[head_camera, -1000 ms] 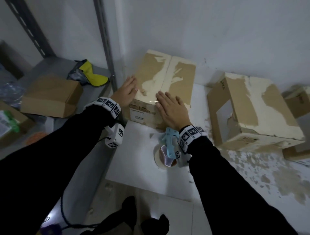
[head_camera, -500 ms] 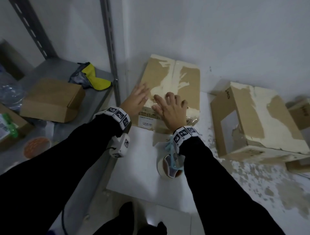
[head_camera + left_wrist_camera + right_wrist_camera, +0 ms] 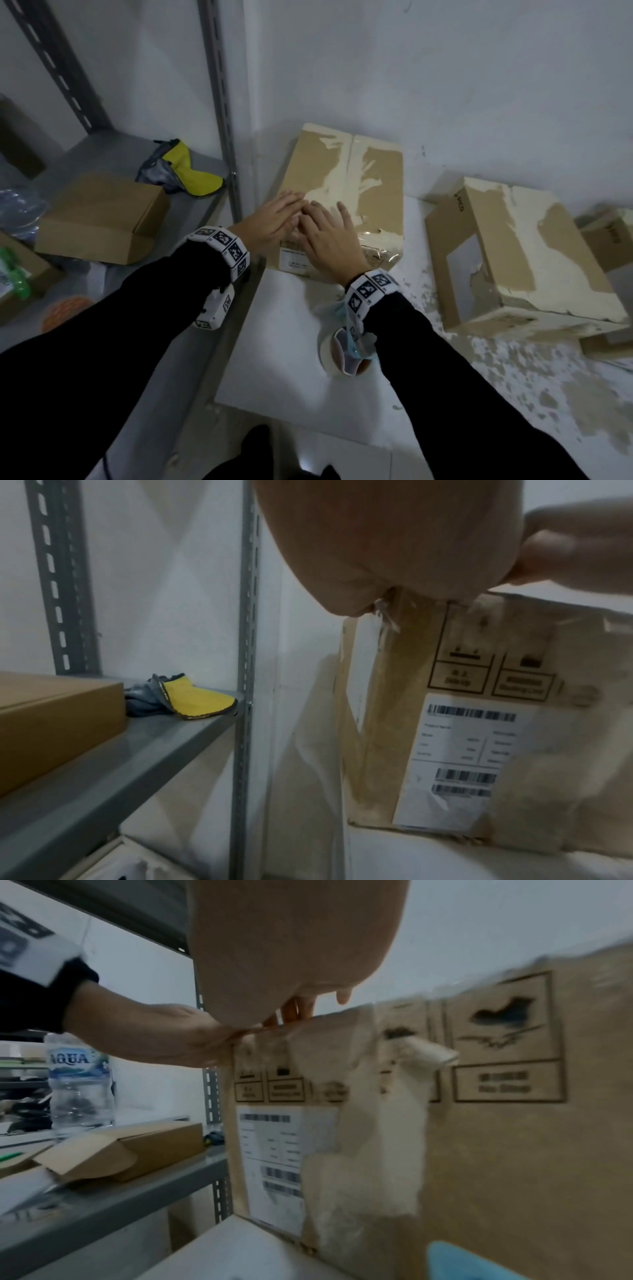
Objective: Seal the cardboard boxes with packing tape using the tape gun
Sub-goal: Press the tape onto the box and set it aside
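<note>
I am looking down on both hands lying flat on the near end of the cardboard box [image 3: 342, 185] against the wall. My left hand [image 3: 270, 219] is resting on the box's near left corner with its fingers straight and together, holding nothing. My right hand [image 3: 329, 236] is lying just beside it, touching it, fingers spread and pressing on the top, also holding nothing. Clear packing tape [image 3: 373, 240] is showing as a glossy strip over the near edge of the box, just right of the right hand. From the left wrist view the box's front face is facing me with a white barcode label [image 3: 469, 758] stuck on it, and the hand is sitting at the top edge above it.

The tape gun [image 3: 346, 346], pale blue with its roll of tape, is lying on the white surface [image 3: 274, 342] near the box, partly hidden under my right forearm and apart from both hands.

A second cardboard box [image 3: 520, 253] is sitting to the right, well apart from the hands. On the grey metal shelf [image 3: 102, 144] to the left a smaller open box [image 3: 102, 216] and a yellow cloth [image 3: 185, 164] are lying; a water bottle [image 3: 80, 1085] is standing behind them.
</note>
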